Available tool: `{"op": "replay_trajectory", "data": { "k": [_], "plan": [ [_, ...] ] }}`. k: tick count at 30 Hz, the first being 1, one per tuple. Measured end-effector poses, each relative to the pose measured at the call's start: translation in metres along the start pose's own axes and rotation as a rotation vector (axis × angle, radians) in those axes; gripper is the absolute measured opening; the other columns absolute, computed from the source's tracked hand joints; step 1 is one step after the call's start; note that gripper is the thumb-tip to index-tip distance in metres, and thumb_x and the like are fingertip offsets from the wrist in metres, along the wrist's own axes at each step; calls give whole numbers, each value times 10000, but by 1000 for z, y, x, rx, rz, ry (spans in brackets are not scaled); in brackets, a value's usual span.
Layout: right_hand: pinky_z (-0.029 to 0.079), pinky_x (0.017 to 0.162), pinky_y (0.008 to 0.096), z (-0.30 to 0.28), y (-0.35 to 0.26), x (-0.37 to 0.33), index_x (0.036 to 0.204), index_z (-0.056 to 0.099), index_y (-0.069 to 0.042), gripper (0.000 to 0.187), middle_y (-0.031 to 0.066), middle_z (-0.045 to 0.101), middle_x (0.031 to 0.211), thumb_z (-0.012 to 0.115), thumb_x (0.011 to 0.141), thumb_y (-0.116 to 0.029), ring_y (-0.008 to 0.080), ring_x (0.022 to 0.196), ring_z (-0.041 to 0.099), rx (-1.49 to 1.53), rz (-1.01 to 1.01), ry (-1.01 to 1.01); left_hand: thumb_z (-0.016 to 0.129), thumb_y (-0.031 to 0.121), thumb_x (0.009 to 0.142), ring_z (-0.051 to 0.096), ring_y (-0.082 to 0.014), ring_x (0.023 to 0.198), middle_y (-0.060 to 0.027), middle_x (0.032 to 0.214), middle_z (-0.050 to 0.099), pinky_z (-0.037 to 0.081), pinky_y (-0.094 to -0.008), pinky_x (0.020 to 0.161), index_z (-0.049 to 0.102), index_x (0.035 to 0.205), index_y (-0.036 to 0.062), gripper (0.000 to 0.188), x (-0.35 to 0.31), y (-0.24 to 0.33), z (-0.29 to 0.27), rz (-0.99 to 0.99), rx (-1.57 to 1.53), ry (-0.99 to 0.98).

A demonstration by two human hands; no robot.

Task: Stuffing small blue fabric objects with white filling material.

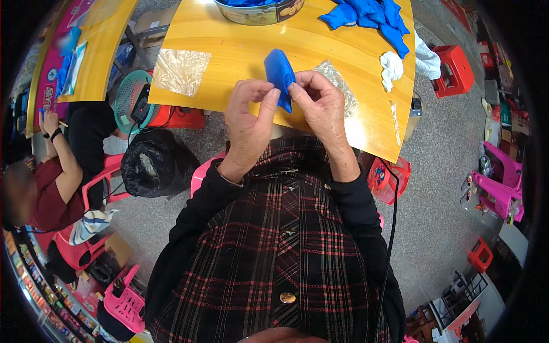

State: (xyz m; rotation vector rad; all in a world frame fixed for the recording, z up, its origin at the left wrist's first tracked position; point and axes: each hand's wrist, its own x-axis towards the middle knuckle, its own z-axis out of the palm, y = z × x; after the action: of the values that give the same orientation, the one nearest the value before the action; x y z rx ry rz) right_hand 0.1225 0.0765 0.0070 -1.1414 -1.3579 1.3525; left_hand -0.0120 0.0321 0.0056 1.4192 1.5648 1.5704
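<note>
Over the yellow table's near edge, a small piece of shiny blue fabric (278, 66) is held upright between my hands. The thumb and forefinger of my left hand (247, 120) pinch its left side near the lower end. On the other side, my right hand (323, 108) grips the edge with thumb and bent fingers. Several similar blue fabric pieces (366, 12) lie heaped at the far right of the table. A round tin (260, 14) with blue fabric in it stands at the far edge of view.
Clear plastic sheets (182, 71) lie on the table (229, 57), one partly behind my right hand. A crumpled white cloth (392, 68) rests at the right. A red stool (453, 71), a black bag (154, 166) and a teal basket (128, 100) surround the table. Another person sits at left.
</note>
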Motion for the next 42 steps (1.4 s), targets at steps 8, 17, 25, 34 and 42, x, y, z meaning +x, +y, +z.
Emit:
{"op": "replay_trajectory", "data": {
  "k": [8,17,25,34,42],
  "plan": [
    [500,639,238,4,9,-1,934,670,20,136,52,679,766,653,871,-99,83,703,630,42,-36,34,680,31,832,605,-173,756,-75,823,592,492,-286,705,613,913,5,108,7,-2,4,-144,33,-102],
    [528,627,274,6,9,-1,1007,638,1,188,94,693,794,658,849,-98,141,690,665,-79,-83,53,682,28,828,621,-170,749,-71,802,610,493,-280,699,630,880,12,76,2,-12,3,-143,-8,-50],
    [548,657,292,4,2,-2,1037,629,-16,210,105,696,810,644,834,-65,187,728,693,-290,-239,4,643,58,909,564,-49,764,7,855,632,468,-186,690,633,971,-4,88,8,-19,-1,-276,-137,-146],
    [502,703,219,1,11,2,1112,605,-3,249,21,669,861,654,874,-57,64,775,602,-15,-73,-46,640,61,916,556,-33,751,15,852,630,453,-168,671,631,954,1,72,6,-15,-5,-298,-261,-114],
    [524,632,255,4,9,0,1022,614,-5,193,69,698,772,660,850,-80,113,693,660,-96,-112,13,635,49,912,554,-39,750,11,846,628,448,-168,680,632,960,6,64,6,-14,-4,-333,-241,-149]
  ]
}}
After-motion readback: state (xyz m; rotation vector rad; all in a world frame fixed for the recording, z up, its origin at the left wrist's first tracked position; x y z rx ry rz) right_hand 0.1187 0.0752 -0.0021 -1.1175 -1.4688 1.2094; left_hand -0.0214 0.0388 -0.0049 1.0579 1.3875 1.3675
